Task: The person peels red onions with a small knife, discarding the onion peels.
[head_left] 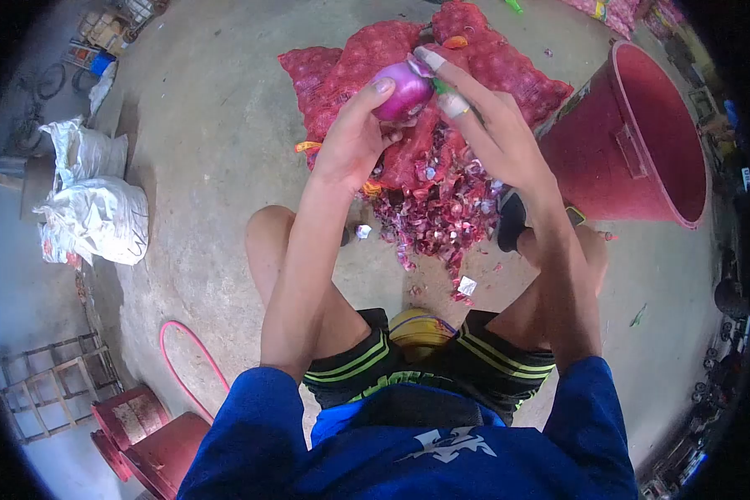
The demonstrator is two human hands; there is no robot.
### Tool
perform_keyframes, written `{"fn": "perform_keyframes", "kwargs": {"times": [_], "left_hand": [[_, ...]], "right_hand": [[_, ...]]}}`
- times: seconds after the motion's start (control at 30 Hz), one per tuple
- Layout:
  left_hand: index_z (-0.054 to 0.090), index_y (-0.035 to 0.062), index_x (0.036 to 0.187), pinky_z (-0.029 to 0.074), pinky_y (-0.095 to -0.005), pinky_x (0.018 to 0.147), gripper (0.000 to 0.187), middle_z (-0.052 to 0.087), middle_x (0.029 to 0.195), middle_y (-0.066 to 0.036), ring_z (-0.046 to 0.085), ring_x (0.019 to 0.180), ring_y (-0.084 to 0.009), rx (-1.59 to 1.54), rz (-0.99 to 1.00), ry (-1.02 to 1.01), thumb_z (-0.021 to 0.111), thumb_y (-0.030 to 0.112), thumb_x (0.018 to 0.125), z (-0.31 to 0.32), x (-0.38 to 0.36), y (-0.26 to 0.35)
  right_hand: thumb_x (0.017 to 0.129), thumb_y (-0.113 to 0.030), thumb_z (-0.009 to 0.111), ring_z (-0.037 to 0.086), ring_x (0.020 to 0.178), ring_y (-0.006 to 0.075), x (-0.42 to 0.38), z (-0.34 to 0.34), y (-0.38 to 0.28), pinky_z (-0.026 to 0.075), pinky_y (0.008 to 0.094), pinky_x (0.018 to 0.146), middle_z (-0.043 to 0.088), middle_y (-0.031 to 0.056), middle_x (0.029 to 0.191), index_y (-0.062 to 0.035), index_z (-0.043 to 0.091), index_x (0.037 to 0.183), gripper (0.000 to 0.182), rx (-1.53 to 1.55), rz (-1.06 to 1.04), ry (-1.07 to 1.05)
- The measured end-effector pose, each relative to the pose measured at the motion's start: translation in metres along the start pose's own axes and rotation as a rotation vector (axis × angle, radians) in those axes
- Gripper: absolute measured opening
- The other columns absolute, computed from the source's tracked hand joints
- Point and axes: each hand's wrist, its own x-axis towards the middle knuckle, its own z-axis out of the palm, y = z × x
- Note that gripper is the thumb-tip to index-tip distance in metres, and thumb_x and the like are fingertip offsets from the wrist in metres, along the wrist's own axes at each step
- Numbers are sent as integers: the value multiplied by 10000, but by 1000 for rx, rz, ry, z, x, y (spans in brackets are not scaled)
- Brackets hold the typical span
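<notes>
A glossy purple onion (405, 93) is held up in front of me by my left hand (350, 143), with the thumb across its near side. My right hand (502, 137) comes in from the right, its fingers bent and its tips at the onion's upper end, where some skin stands loose. White wrapping covers fingertips of that hand. A small green thing (442, 87) shows between its fingers, mostly hidden; I cannot tell what it is. Below both hands lies a heap of onion skins (442, 212) on the floor.
Red mesh sacks of onions (508, 62) lie behind the skins. A large red tub (596, 158) is at the right. White sacks (100, 212) stand at the left, and a red plastic chair (162, 446) is at the lower left. I sit low on a yellow seat (421, 329).
</notes>
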Motion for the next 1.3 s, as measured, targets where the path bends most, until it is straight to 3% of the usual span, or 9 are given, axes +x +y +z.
{"fn": "perform_keyframes", "kwargs": {"times": [0.13,0.33,0.43,0.53,0.7,0.8,0.97,1.0,1.3], "left_hand": [[645,130,1420,504,-321,944,530,746,1228,4,702,1019,-135,-17,34,8,763,397,978,-1,-1,0],[562,42,1526,566,-335,1022,686,700,1317,-45,690,1171,-167,-32,169,111,851,48,904,14,6,-9],[556,6,1518,563,-348,1083,760,681,1341,-80,672,1241,-187,21,228,187,876,-67,832,19,6,-9],[533,-8,1526,551,-368,1109,809,657,1374,-98,660,1262,-193,73,313,78,898,-63,806,21,4,-3],[506,-11,1513,526,-379,1149,868,598,1447,-113,640,1290,-216,130,378,-90,918,-77,753,22,-4,2],[569,5,1454,521,-381,1142,810,636,1402,-105,651,1272,-215,273,483,-22,926,-31,728,15,1,0],[622,20,1398,533,-357,1085,763,684,1298,-92,667,1213,-191,734,625,175,935,34,702,1,3,2],[660,33,1348,529,-375,1084,739,709,1267,-97,681,1197,-206,796,688,225,953,109,674,0,5,1],[603,14,1382,582,-338,1029,750,698,1266,-99,696,1150,-180,686,589,235,933,-43,711,-4,6,-4]], "right_hand": [[1092,-187,580,537,527,286,2,4,6,472,395,585,541,204,679,-164,581,1571,479,43,124,28],[1094,-198,591,478,529,180,1,14,3,481,383,590,583,214,713,-148,612,1539,448,52,47,31],[1112,-221,574,661,708,188,1,15,7,558,356,752,736,232,954,-115,618,1525,429,118,83,58],[1143,-272,538,674,1300,225,6,14,20,484,355,1120,746,157,1350,-58,613,1510,431,216,247,71],[1142,-297,542,682,1263,221,9,14,63,498,373,1095,741,183,1346,-37,577,1535,473,190,279,125],[1134,-308,553,715,1207,251,9,4,32,519,379,1058,745,193,1323,-38,550,1558,503,216,645,-51],[1102,-283,589,714,769,285,-4,8,5,555,404,763,728,183,919,-66,514,1590,539,109,45,-78],[1089,-261,602,655,656,296,-3,5,1,521,427,692,631,197,758,-95,489,1615,563,39,84,-157],[1084,-272,605,615,603,374,-2,21,2,503,469,648,584,209,681,-194,519,1611,539,-63,101,-94]]}}
